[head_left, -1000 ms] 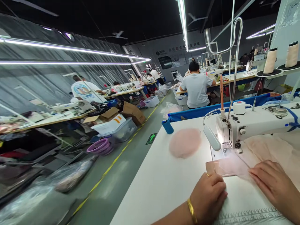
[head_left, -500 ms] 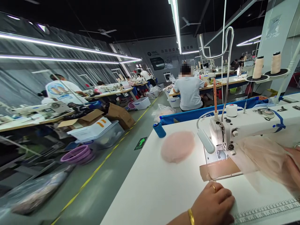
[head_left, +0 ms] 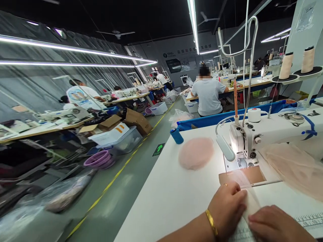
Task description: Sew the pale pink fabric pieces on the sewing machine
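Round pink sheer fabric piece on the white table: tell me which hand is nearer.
Left. The left hand is apart from the round pink sheer fabric piece, below and right of it in view; the right hand is farther right and lower.

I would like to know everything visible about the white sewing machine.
The white sewing machine has a smooth casing and stands on the white table, its head at left, its arm running out of view at right. A blue strip is tied around the arm; an orange stick stands upright at the head. A pale lamp sits left of the head, and the needle area is brightly lit. Sheer pink fabric lies below the arm.
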Motion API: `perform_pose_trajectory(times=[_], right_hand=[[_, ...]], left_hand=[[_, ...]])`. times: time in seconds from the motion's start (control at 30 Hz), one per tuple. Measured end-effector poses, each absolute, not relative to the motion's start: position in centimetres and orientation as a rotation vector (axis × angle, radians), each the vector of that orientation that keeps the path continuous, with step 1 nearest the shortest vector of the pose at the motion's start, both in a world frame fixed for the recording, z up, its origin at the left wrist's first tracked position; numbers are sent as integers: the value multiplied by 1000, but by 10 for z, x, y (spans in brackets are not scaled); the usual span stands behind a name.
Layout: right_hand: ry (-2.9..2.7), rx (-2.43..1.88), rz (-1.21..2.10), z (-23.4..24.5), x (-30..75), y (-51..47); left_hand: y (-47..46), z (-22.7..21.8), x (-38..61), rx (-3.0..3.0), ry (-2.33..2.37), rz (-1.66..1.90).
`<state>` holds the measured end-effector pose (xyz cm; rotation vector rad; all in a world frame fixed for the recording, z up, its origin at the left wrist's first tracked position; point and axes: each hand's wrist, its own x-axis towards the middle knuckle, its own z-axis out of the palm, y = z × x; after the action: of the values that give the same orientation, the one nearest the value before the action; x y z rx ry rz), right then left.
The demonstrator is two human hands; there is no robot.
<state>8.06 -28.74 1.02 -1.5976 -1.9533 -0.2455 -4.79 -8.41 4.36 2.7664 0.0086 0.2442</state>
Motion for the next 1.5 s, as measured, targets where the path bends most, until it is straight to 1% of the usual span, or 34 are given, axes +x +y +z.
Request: perform_pose_trajectory(times=[0.13,0.27,0.37,0.53,0.63,0.77,0.87,0.93,1.03,1.17,1.27,1.4,1.5], right_hand=[[-1688,-1769,-68,32,94,-272],[-1686,-1826,87,21,87,-245],[-1678,-1887,131,9,78,-233],[-1519,-1888,259,13,84,-237],[-1464,-1884,170,22,88,-242],[-1567,-1886,-166,26,74,-235],[-1647,-1880,-230,23,62,-223],[-1635,-1867,-141,22,61,-219],[-1513,-1821,100,29,68,-224],[-1191,-1720,490,49,76,-239],[-897,-1615,739,56,79,-249],[-554,-1457,896,33,99,-267],[-594,-1522,924,8,127,-284]], left_hand=[[-83,36,-61,2692,-77,390],[-86,31,-72,2622,-117,510],[-81,33,-81,2592,-46,546],[-64,40,-88,2520,143,480],[-56,42,-78,2480,222,413],[-52,40,-62,2452,231,410],[-51,39,-57,2447,208,400],[-51,39,-58,2438,193,388],[-48,43,-62,2387,197,358],[-46,52,-61,2186,161,322],[-46,59,-54,1965,141,159],[-44,60,-45,1589,236,-138],[-40,58,-39,1508,281,-242]])
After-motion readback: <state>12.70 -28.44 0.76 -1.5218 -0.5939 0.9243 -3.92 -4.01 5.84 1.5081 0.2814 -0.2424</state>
